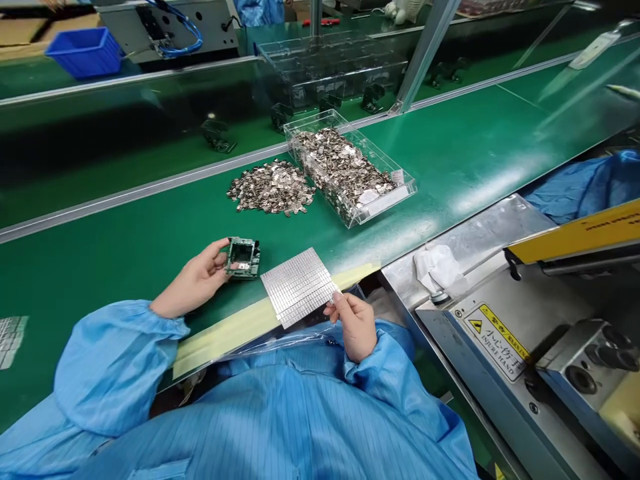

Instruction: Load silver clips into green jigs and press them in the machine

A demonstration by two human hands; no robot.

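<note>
My left hand (pixel 203 273) grips a small open-framed block of dark green circuit boards (pixel 243 259) by its left side, just over the green bench. Between the thumb and fingers of my right hand (pixel 354 320) is the lower right corner of a silvery sheet (pixel 299 287) marked with a grid of small rectangles. The sheet is tilted above the bench edge, to the right of the block and apart from it. Beyond my hands lies a loose heap of small shiny metal pieces (pixel 271 188). A clear plastic tray (pixel 383 208) full of similar pieces stands beside the heap.
Yellow tape (pixel 220 337) runs along the near bench edge. A machine with a hand-injury warning label (pixel 497 341) stands at the right. Another gridded sheet (pixel 11 340) lies far left. Behind a metal rail (pixel 145 190) are a blue bin (pixel 85 53) and clear boxes (pixel 330 67).
</note>
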